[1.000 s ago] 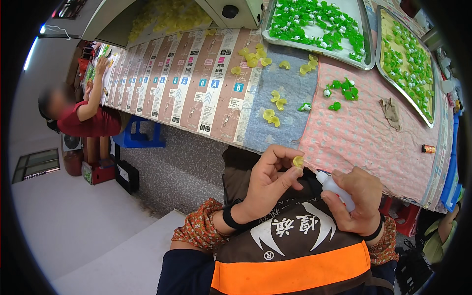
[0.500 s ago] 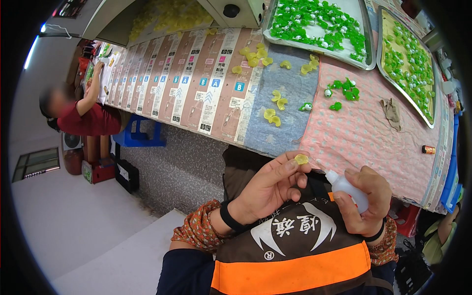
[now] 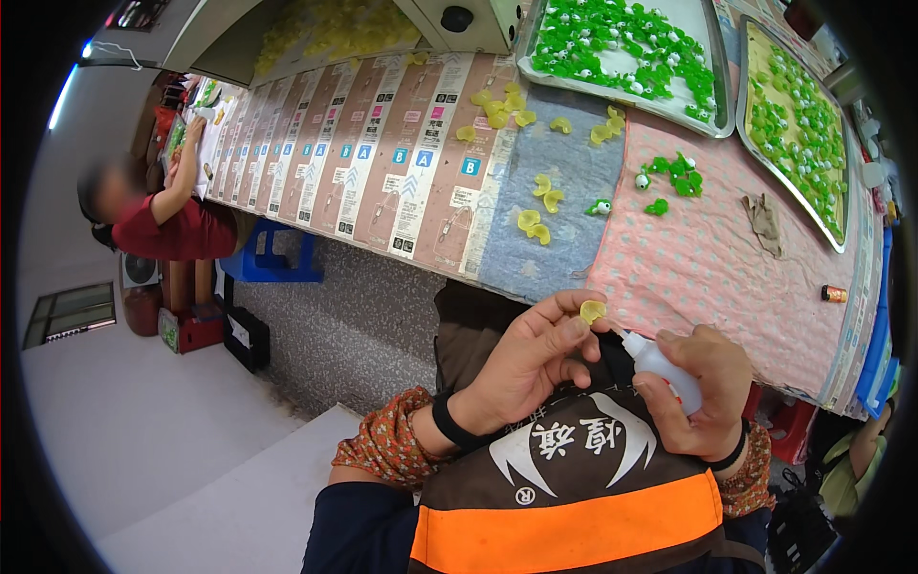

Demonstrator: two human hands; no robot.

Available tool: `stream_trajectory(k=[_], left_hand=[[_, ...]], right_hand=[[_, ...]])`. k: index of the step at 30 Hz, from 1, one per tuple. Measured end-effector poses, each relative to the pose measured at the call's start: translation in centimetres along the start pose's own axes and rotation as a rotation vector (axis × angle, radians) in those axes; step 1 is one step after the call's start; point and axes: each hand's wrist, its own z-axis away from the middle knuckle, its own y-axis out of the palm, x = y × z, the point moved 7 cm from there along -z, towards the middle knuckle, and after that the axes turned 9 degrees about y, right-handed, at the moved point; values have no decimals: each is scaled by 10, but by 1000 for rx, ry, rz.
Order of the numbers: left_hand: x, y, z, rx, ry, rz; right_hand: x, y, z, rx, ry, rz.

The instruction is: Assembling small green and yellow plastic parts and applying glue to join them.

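A long table (image 3: 368, 206) covered in printed sheets crosses the view; a pink cloth (image 3: 688, 277) lies over its right part, with a narrower blue cloth (image 3: 512, 263) just left of it; a metal tray (image 3: 706, 38) of green pieces with white eyeballs stands at the far side, and a second tray (image 3: 743, 86), tilted in the view, holds more green pieces to its right; the person's right hand (image 3: 703, 392) is wrapped around a white squeeze bottle (image 3: 665, 368), its nozzle pointing up and left; the left hand (image 3: 540, 349) has thumb and forefinger pinched together on a yellow petal-like piece (image 3: 592, 311), held in front of the table's near edge; the nozzle tip is just beside that piece, though whether they touch cannot be told; a crumpled brown scrap (image 3: 762, 225) lies on the pink cloth, near a cluster of green pieces (image 3: 680, 178); loose yellow pieces (image 3: 537, 230) lie on the blue cloth, close to a single green eyed piece (image 3: 599, 208).
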Motion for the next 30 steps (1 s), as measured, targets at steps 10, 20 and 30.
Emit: stream_trajectory(k=[10, 20, 30], left_hand=[[-5, 0, 3, -34, 63, -142], [-8, 2, 0, -20, 93, -175], [-14, 0, -4, 95, 225, -152]], right_hand=[[-1, 7, 1, 39, -6, 72], [-2, 3, 1, 45, 15, 14], [2, -3, 2, 74, 14, -22]])
